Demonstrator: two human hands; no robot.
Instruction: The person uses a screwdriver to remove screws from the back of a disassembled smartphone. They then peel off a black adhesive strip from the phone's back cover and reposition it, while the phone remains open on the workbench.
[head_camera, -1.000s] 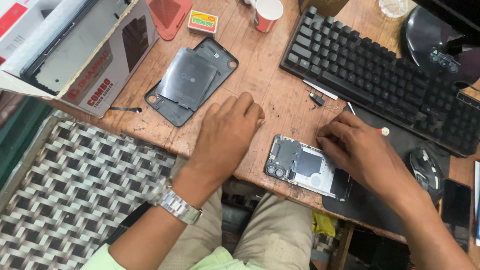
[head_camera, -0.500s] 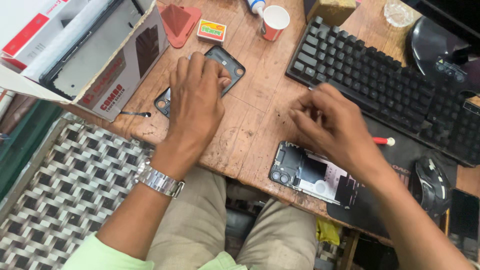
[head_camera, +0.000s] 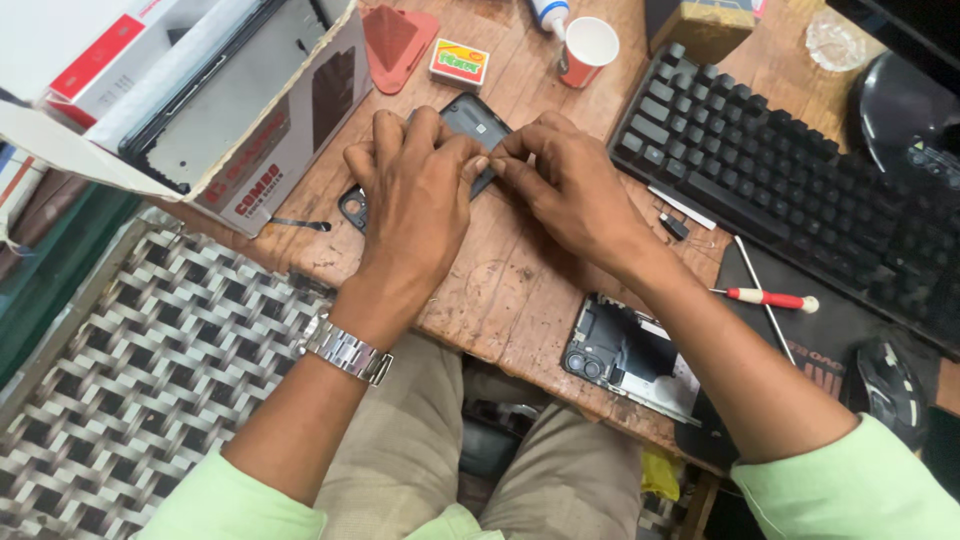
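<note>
A dark phone back cover (head_camera: 478, 122) lies flat on the worn wooden table (head_camera: 500, 290), mostly hidden under my hands. My left hand (head_camera: 415, 190) presses down over its middle and lower part. My right hand (head_camera: 565, 185) meets it at the cover's right edge, thumb and fingertips pinched there against the left fingers. Whether anything small sits between the fingertips cannot be seen. An opened phone body (head_camera: 630, 358) with its camera module showing rests near the table's front edge, untouched.
A black keyboard (head_camera: 800, 190) runs along the right. A red-handled screwdriver (head_camera: 765, 298) and thin metal tools lie on a dark mat. A mouse (head_camera: 890, 385), paper cup (head_camera: 588, 50), red triangular pick (head_camera: 395, 40), small yellow box (head_camera: 458, 64) and an open cardboard box (head_camera: 200, 110) surround the work spot.
Both hands have left the opened phone body at the front edge and moved up-left onto the dark back cover, where they now meet at its right edge.
</note>
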